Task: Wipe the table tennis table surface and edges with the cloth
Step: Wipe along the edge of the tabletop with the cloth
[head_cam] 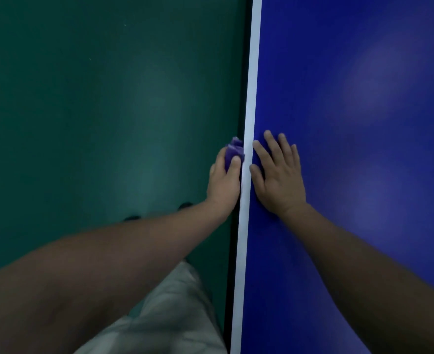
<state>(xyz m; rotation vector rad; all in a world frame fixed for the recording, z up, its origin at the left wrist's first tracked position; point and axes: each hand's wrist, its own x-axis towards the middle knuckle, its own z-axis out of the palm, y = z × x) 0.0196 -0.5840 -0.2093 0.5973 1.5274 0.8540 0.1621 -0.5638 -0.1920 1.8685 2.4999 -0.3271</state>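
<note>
**Cloth at the table's side edge**

The left hand point(225, 178) grips a bunched purple cloth point(233, 152), fingers and thumb curled round it, and holds it against the dark side edge point(237, 200) of the table, just beside the white line point(249, 123). The right hand point(278, 172) lies flat on the blue table point(351, 98) top, fingers straight and spread, grasping nothing, its thumb and forefinger close to the white line. Both forearms reach in from the bottom of the view. Left of the table is a green floor point(96, 98). Pale trousers point(165, 315) show below, and two dark shoe tips point(185, 205) peek out above the left forearm.
</note>
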